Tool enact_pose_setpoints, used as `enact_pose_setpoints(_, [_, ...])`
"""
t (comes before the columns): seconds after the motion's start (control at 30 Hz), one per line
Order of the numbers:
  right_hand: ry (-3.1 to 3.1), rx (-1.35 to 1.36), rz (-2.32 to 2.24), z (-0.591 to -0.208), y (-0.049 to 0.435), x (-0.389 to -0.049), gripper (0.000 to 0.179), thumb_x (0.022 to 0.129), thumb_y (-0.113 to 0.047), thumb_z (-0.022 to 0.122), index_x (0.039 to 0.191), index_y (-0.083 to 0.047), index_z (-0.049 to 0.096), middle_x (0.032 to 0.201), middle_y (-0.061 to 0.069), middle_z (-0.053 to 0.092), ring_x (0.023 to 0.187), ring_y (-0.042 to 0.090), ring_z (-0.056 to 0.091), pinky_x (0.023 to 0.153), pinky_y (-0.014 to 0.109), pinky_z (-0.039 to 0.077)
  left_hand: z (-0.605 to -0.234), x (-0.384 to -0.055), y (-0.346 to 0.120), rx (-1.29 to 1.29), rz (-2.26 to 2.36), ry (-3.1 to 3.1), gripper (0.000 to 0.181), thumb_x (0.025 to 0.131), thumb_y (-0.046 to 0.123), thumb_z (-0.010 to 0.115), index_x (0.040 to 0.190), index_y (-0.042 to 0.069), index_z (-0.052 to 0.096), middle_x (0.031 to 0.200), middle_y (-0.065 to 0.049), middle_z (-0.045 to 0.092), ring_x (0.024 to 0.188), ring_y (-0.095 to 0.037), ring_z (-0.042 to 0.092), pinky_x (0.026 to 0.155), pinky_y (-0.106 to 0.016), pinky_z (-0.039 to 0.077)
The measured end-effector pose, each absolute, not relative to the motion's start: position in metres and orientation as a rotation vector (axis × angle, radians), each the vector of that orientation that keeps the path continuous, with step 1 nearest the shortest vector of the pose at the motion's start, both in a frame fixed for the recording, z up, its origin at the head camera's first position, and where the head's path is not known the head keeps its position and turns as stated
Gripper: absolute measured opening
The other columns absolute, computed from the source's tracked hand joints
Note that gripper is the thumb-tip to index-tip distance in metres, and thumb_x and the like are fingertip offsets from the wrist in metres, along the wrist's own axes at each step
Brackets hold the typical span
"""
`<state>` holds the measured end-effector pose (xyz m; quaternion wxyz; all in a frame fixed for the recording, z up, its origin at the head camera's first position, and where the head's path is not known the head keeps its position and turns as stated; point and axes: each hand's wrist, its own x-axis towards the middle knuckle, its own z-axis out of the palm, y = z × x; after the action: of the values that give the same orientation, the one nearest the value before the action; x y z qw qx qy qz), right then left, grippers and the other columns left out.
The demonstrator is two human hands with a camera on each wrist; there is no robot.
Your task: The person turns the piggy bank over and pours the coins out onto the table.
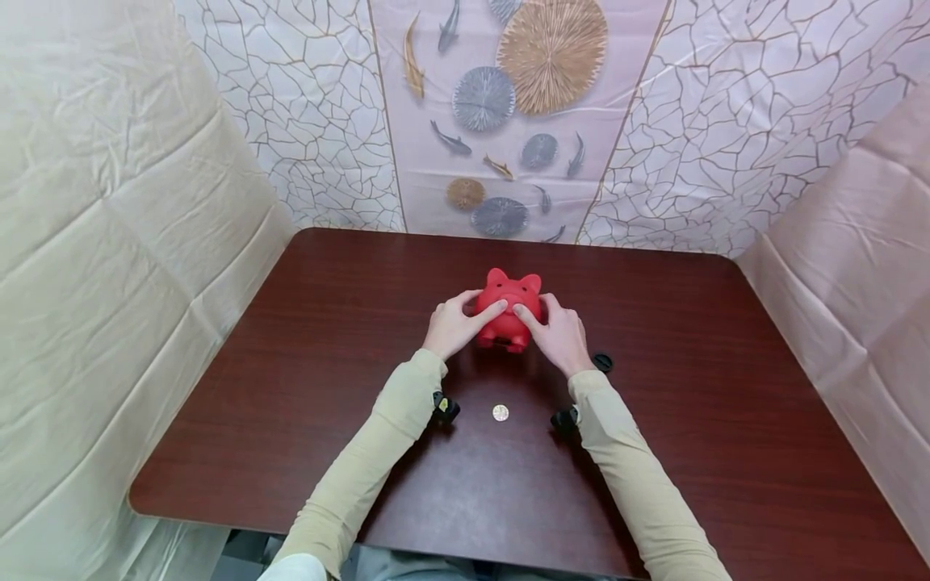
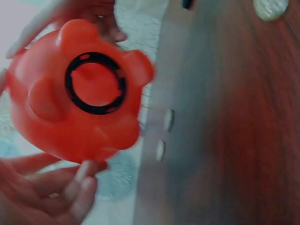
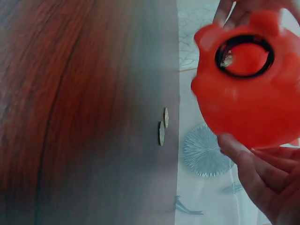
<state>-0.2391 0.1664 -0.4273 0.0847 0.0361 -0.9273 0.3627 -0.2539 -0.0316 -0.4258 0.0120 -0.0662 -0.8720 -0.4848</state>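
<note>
A red piggy bank [image 1: 508, 311] is gripped from both sides, raised over the table. My left hand [image 1: 458, 323] holds one flank, thumb across the front; my right hand [image 1: 559, 333] mirrors it on the other flank. In the left wrist view the underside shows an uncovered round hole with a black rim [image 2: 96, 110]. Through that hole the right wrist view shows a coin [image 3: 227, 59] inside. Two coins, one [image 2: 168, 120] beside the other [image 2: 160, 150], lie on the table beneath the bank. Another coin [image 1: 500, 412] lies nearer the body, between the forearms.
A black round cap [image 1: 602, 361] lies on the brown table [image 1: 349, 323] beside the right wrist. Wrist cameras, left [image 1: 446, 407] and right [image 1: 564, 420], hang under the sleeves. A patterned cloth [image 1: 327, 105] stands behind the table, with pale drapes [image 1: 109, 242] at the sides.
</note>
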Motion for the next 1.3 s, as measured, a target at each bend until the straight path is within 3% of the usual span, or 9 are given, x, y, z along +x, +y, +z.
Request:
enact_pose_setpoints(0.13, [-2.805,0.099,1.03,-0.429,0.168,-0.239,0.062,0.089,-0.067,0.048,0.121,-0.014,0.053,0.083,0.012,0.068,0.075,0.028,0.062,0.075,0.041,0.052,-0.419,-0.253,-0.032,-0.211,-1.469,-2.745,0.069,0.078,0.068,0.063,0.13,0.022,0.061,0.117,-0.004,0.071,0.103,-0.019,0.067,0.091,-0.039,0.054])
enact_pose_setpoints(0.23, [-2.879,0.101,1.102,-0.43,0.17,-0.24,0.072,0.087,-0.071,0.046,0.133,-0.016,0.044,0.106,0.014,0.068,0.093,0.031,0.064,0.088,0.047,0.052,-0.417,-0.254,-0.033,-0.221,-1.498,-2.732,0.068,0.077,0.063,0.068,0.131,0.023,0.06,0.118,-0.004,0.07,0.105,-0.019,0.067,0.092,-0.039,0.054])
enact_pose_setpoints(0.37, [-2.962,0.117,1.342,-0.429,0.172,-0.242,0.086,0.086,-0.073,0.046,0.149,-0.019,0.023,0.135,0.015,0.056,0.112,0.032,0.061,0.099,0.051,0.049,-0.421,-0.254,-0.035,-0.206,-1.55,-2.755,0.071,0.077,0.062,0.069,0.137,0.026,0.054,0.127,-0.003,0.066,0.111,-0.02,0.065,0.096,-0.04,0.053])
enact_pose_setpoints(0.53, [-3.02,0.208,1.474,-0.425,0.173,-0.246,0.089,0.088,-0.068,0.049,0.151,-0.018,0.012,0.135,0.017,0.055,0.106,0.031,0.065,0.098,0.045,0.051,-0.428,-0.257,-0.038,-0.249,-1.622,-2.817,0.077,0.077,0.062,0.069,0.144,0.03,0.045,0.136,-0.002,0.06,0.118,-0.02,0.061,0.1,-0.042,0.051])
enact_pose_setpoints(0.73, [-3.006,0.388,1.444,-0.425,0.176,-0.248,0.096,0.085,-0.054,0.066,0.153,-0.016,0.009,0.143,0.013,0.046,0.129,0.032,0.048,0.106,0.051,0.044,-0.421,-0.264,-0.046,-0.526,-1.713,-2.768,0.078,0.076,0.04,0.08,0.145,0.033,0.042,0.138,0.0,0.055,0.121,-0.021,0.056,0.099,-0.041,0.052])
enact_pose_setpoints(1.0, [-2.825,0.495,1.376,-0.435,0.177,-0.246,0.108,0.075,-0.036,0.082,0.154,-0.016,0.01,0.148,0.013,0.04,0.133,0.034,0.044,0.105,0.054,0.045,-0.423,-0.264,-0.047,-0.714,-1.898,-2.638,0.088,0.072,0.019,0.085,0.145,0.036,0.04,0.145,0.0,0.047,0.13,-0.024,0.051,0.1,-0.039,0.051])
enact_pose_setpoints(1.2, [-2.547,0.609,1.312,-0.433,0.173,-0.238,0.113,0.07,-0.023,0.087,0.154,-0.022,0.012,0.153,0.011,0.031,0.138,0.031,0.036,0.107,0.054,0.042,-0.425,-0.26,-0.044,-0.878,-1.86,-2.424,0.099,0.069,0.005,0.085,0.15,0.028,0.034,0.159,0.002,0.03,0.14,-0.021,0.041,0.105,-0.041,0.047])
enact_pose_setpoints(1.3, [-2.348,0.705,1.237,-0.427,0.171,-0.23,0.115,0.066,-0.014,0.089,0.154,-0.018,0.015,0.155,0.011,0.027,0.14,0.03,0.033,0.105,0.054,0.044,-0.418,-0.255,-0.044,-1.004,-1.822,-2.269,0.101,0.068,-0.003,0.084,0.151,0.021,0.033,0.162,-0.002,0.021,0.144,-0.019,0.034,0.107,-0.04,0.046])
